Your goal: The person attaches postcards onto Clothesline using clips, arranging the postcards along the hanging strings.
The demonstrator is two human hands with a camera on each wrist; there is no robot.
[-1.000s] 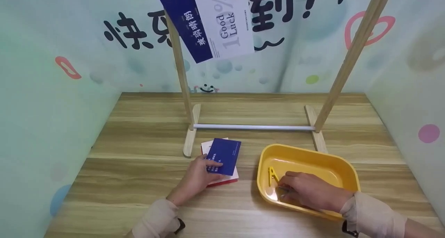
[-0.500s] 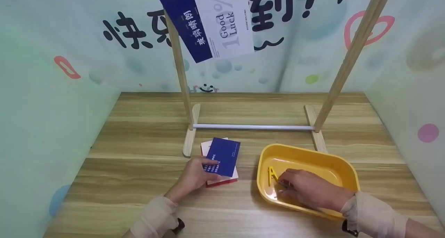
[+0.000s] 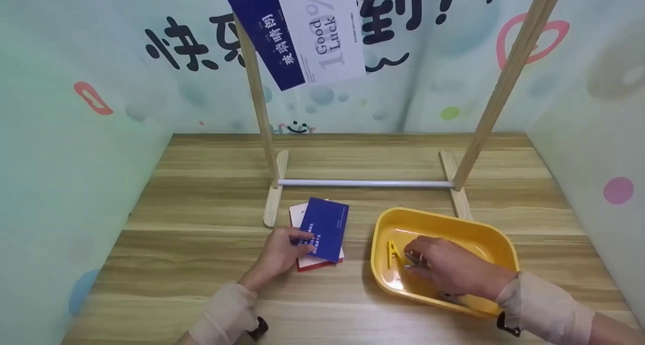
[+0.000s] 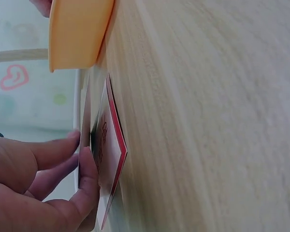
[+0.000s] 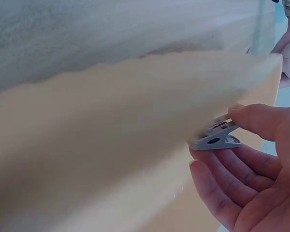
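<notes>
Left fingers [image 4: 58, 151]: pinching the blue card [image 3: 327, 229] narrowly near its left edge, centre of head view.
Right fingers [image 5: 210, 188]: gripping a grey clip [image 5: 216, 137], thumb opposing, over the yellow tray [image 3: 453, 229], lower right of head view.
Change: since half a second ago, right fingers are showing slightly higher in the frame; the card's lower-right corner is sitting lower.
Meaning: probably still gathering; card and clip are both in hand, not yet joined.
Card position: lying between left thumb and fingers, its far end standing apart from the red-edged pile [image 4: 110, 150].
Yellow clip [image 3: 391, 254]: lying in the tray, just left of the right fingers.
</notes>
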